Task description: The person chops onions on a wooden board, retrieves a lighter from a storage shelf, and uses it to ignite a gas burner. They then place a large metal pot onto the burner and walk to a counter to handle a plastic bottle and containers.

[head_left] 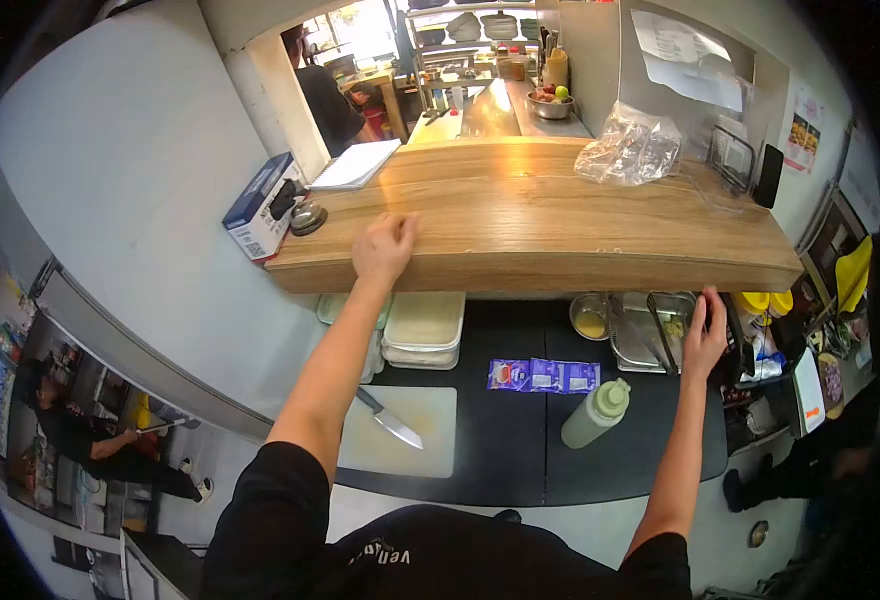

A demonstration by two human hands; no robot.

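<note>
My left hand [384, 248] is over the front part of the wooden counter [480, 215], its fingers curled in and nothing visible in them. Down to the right, my right hand [704, 335] has its fingers stretched out below the counter's edge, beside a metal tray [636, 335] with tongs [661, 335] across it. On the black worktop, a knife [390, 418] lies on a white cutting board [440, 450]. Purple sachets [544, 376] lie in a strip near a pale green squeeze bottle [596, 414], which stands upright.
On the counter are a blue-white box [262, 205], a service bell [307, 217], a notebook [356, 164] and a clear plastic bag [630, 145]. Lidded containers [424, 325] and a metal bowl [590, 315] sit below. People [90, 430] stand left, right and beyond the opening.
</note>
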